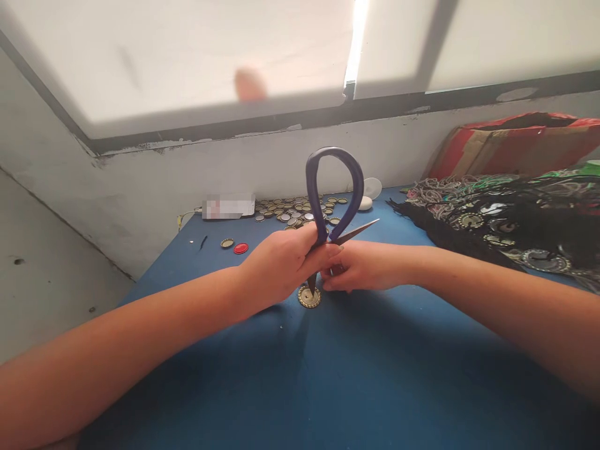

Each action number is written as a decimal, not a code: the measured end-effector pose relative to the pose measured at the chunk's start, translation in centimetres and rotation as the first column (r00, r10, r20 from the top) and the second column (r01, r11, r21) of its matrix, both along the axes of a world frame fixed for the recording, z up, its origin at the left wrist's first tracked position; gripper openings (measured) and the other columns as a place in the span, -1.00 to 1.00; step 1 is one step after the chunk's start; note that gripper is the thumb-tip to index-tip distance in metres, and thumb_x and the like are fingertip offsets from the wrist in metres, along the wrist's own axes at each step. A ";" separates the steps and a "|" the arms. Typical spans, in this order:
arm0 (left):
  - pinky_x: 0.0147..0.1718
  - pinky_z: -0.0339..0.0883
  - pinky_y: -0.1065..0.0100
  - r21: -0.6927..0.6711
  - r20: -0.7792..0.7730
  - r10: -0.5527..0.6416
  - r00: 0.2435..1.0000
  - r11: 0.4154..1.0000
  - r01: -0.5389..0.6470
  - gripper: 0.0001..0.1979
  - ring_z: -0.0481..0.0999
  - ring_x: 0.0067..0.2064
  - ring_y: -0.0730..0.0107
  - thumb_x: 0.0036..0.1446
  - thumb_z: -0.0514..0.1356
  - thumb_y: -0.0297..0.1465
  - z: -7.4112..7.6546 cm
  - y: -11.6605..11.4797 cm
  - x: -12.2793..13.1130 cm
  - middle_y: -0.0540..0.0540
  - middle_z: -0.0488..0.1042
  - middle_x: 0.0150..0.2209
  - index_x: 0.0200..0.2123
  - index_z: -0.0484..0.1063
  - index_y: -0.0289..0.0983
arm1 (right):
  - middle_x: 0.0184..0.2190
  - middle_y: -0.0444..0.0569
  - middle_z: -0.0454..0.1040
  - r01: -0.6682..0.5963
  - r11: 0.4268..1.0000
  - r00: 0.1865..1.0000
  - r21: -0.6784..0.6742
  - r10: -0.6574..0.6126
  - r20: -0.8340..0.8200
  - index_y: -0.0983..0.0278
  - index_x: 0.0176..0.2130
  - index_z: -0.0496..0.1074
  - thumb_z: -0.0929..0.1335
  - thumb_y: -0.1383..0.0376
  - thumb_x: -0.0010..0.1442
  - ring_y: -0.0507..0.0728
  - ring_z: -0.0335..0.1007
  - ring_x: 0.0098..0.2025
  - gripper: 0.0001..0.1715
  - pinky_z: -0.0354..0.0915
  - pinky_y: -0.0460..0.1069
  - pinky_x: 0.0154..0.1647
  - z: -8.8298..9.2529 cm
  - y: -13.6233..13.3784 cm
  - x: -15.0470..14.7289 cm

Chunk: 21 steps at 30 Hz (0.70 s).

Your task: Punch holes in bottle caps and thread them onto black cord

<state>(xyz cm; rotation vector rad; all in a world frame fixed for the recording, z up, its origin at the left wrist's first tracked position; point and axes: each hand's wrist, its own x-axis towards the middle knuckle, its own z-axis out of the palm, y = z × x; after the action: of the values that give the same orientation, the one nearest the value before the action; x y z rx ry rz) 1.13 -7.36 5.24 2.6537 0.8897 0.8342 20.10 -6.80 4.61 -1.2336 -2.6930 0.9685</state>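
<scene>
My left hand (284, 262) is closed around a pair of scissors (359, 181) with dark blue handles. The scissors' blades are spread: one points up to the right, the other points down with its tip at a bottle cap (309, 301). That cap lies inside-up on the blue table. Just to the right, my right hand (356, 265) is curled low beside the cap, partly behind the left fingers. Whatever its fingers hold, if anything, is hidden. A red bottle cap (240, 248) and a gold-rimmed cap (227, 243) lie to the left.
Many loose bottle caps (293, 215) spread along the back of the table (337, 387). A white box-like item (229, 206), partly blurred, lies at back left. A white rounded object (364, 203) stands by the wall. Black cords with caps (497, 225) and a red cardboard box (510, 150) fill the right.
</scene>
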 end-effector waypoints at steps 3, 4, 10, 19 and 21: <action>-0.57 0.12 0.48 0.054 -0.001 -0.033 0.999 0.998 0.033 -0.78 0.22 -0.55 0.54 0.29 0.03 -0.29 0.0 -0.2 0.1 0.06 0.31 -0.54 -0.39 0.27 -0.26 | -0.34 -0.10 0.44 0.108 0.994 0.993 0.028 -0.109 0.053 0.19 -0.09 0.49 0.30 0.32 0.11 0.02 0.31 -0.42 -0.65 0.21 -0.07 -0.48 1.3 0.7 1.3; -0.58 0.10 0.48 0.066 0.003 -0.036 0.999 0.997 0.036 -0.76 0.20 -0.56 0.54 0.29 0.03 -0.28 0.0 -0.2 0.1 0.06 0.28 -0.56 -0.41 0.25 -0.26 | -0.31 -0.08 0.45 0.133 0.991 0.988 0.024 -0.135 0.080 0.21 -0.11 0.50 0.31 0.32 0.10 0.02 0.31 -0.42 -0.67 0.21 -0.07 -0.50 1.9 0.9 1.9; -0.57 0.10 0.45 0.025 -0.042 0.008 0.999 1.000 -0.007 -0.71 0.18 -0.56 0.52 0.30 0.01 -0.22 0.2 -0.1 0.3 0.06 0.27 -0.57 -0.43 0.19 -0.26 | -0.55 -0.14 0.44 0.339 0.924 0.934 0.177 -0.353 0.051 0.30 -0.27 0.58 0.33 0.26 0.15 -0.06 0.27 -0.58 -0.76 0.13 -0.07 -0.56 7.4 -0.1 5.6; -0.58 0.08 0.45 0.099 -0.053 -0.068 0.996 0.992 0.073 -0.79 0.19 -0.57 0.53 0.31 0.01 -0.27 0.0 -0.8 0.9 0.07 0.27 -0.55 -0.30 0.30 -0.25 | -0.45 -0.15 0.48 0.598 0.748 0.572 0.287 -0.147 -0.807 0.10 -0.31 0.59 0.29 0.15 0.28 0.02 0.41 -0.37 -0.72 0.25 -0.07 -0.43 9.9 -5.1 0.5; -0.59 0.07 0.44 0.107 -0.044 -0.080 0.996 0.991 0.084 -0.79 0.21 -0.57 0.53 0.31 0.02 -0.25 0.2 -1.0 1.0 0.06 0.28 -0.54 -0.30 0.31 -0.25 | -0.57 -0.14 0.41 0.476 0.837 0.647 0.268 -0.127 -0.752 0.20 -0.32 0.58 0.29 0.21 0.30 -0.03 0.32 -0.49 -0.70 0.21 -0.12 -0.52 9.3 -5.3 -0.3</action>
<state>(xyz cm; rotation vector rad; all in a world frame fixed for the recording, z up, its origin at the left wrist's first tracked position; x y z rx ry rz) 2.13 -8.33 5.44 2.7889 0.7588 0.8353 19.78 -12.13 13.90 -0.9106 -1.8424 0.5498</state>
